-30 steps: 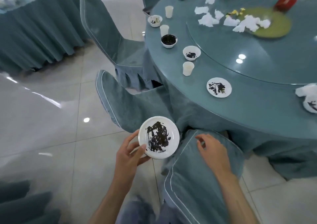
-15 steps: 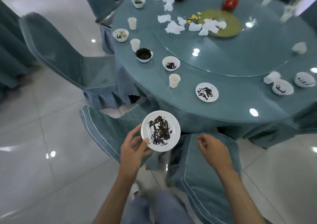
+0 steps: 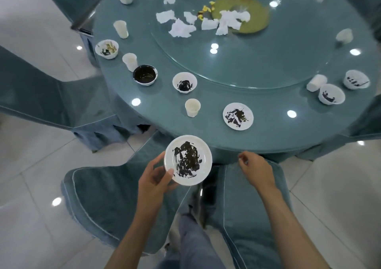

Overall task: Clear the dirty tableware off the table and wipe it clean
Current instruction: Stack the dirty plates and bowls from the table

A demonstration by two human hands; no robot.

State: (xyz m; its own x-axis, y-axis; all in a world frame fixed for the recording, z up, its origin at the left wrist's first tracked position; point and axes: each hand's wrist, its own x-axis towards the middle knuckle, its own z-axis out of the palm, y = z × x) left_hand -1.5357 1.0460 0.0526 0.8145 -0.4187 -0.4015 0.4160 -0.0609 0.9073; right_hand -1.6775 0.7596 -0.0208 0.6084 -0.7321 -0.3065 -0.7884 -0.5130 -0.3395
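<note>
Just off the near edge of the round table (image 3: 268, 130), the left hand (image 3: 156, 178) is gripping a small white plate (image 3: 188, 160), thumb pressing on its glossy rim and fingers curling beneath. The plate is sitting level in that grip, clear of the tabletop and above the chair backs, its round face smeared with thick black sauce. The right hand (image 3: 255, 171) is hovering by the top of the right chair (image 3: 251, 217), fingers loosely curling and holding nothing. That chair and the left chair (image 3: 107, 202) are wearing soft teal fabric covers with pale piping. On the table's smooth teal top a second plate (image 3: 238, 116), streaked the same black, is lying near the edge, with a plain white cup (image 3: 192, 107) standing just left of it. Beyond them a bowl (image 3: 184, 82) is showing a dark blob in its bottom, and a second bowl (image 3: 145, 75) is looking almost wholly black inside. Crumpled white napkins (image 3: 182, 28) are lying on the glass turntable (image 3: 257, 62), near a dull yellow-green patch (image 3: 257, 21).
</note>
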